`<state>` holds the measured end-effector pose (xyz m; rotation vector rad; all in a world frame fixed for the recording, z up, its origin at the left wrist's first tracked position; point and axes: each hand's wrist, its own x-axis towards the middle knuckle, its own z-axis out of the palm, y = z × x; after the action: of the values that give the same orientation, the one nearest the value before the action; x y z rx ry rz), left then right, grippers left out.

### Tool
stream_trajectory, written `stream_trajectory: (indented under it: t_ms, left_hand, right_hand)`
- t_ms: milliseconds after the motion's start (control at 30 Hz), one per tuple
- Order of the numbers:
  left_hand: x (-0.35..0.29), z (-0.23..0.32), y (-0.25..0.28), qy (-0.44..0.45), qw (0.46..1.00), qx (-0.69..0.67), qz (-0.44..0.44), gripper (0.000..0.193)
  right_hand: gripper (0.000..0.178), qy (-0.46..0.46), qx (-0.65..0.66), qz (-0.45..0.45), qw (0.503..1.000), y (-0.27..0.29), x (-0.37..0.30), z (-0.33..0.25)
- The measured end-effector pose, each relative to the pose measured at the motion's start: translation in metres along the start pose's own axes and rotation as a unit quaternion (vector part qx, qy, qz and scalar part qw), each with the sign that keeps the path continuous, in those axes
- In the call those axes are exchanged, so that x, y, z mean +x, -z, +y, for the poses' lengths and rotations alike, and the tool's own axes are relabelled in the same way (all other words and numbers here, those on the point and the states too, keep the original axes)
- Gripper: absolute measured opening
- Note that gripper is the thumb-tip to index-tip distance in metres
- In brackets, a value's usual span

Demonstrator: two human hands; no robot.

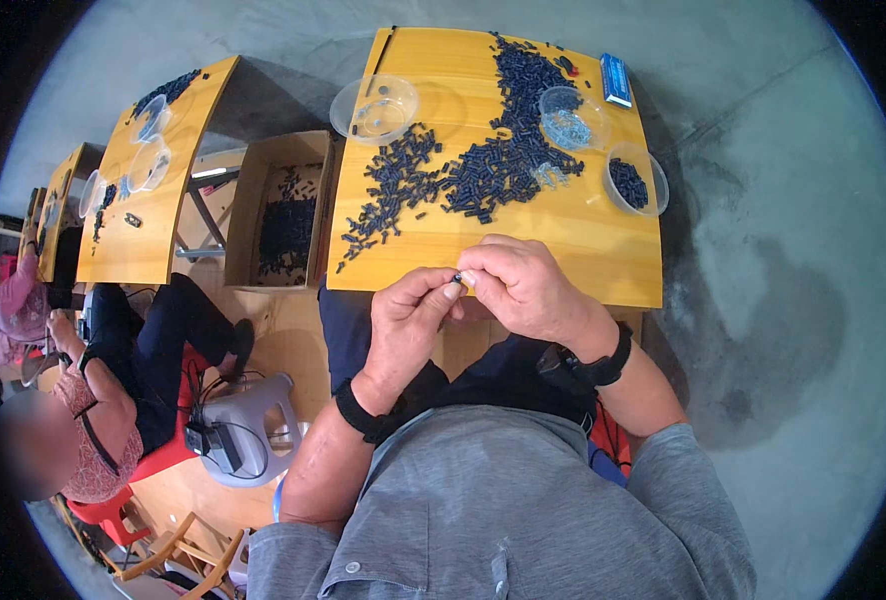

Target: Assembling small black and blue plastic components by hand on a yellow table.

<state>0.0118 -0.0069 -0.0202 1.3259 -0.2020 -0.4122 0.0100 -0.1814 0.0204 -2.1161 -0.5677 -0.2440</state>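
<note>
Over the near edge of the yellow table (583,245), my left hand (403,325) pinches a small black cylindrical piece (457,279) between thumb and fingertips. My right hand (525,288) meets it there, its thumb and finger closed at the end of that piece; whatever it grips is too small to make out. Beyond my hands spreads a heap of short black cylindrical pieces (493,175). A few small clear bits (549,175) lie at the heap's right side. A clear round tub (566,130) holds more such bits, and another tub (661,190) holds black pieces.
A clear tub (381,128) with few pieces stands at the table's left. At the far right lies a blue box (615,80). A cardboard box (248,220) with black pieces stands on the floor at left. Another person (113,420) sits by a second yellow table (138,235).
</note>
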Motion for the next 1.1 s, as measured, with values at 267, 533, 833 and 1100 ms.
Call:
stream_trajectory:
  t_ms: [267,533,833,1100]
  left_hand:
    - [-0.002,0.002,-0.001,0.015,1.0,-0.009,-0.003,0.013]
    - [-0.004,0.001,0.002,0.009,1.0,-0.021,-0.005,0.012]
    - [-0.006,0.003,0.003,0.023,1.0,0.01,-0.013,0.013]
    - [-0.007,0.014,0.005,0.016,1.0,-0.023,0.001,0.013]
  right_hand:
    - [0.003,-0.007,0.002,-0.027,1.0,0.002,0.003,-0.007]
    - [0.004,-0.008,-0.019,-0.052,0.998,0.006,0.004,-0.011]
    - [0.007,0.043,-0.067,-0.153,0.985,0.021,0.014,-0.016]
    - [0.004,0.053,-0.069,-0.144,0.986,0.015,0.019,-0.018]
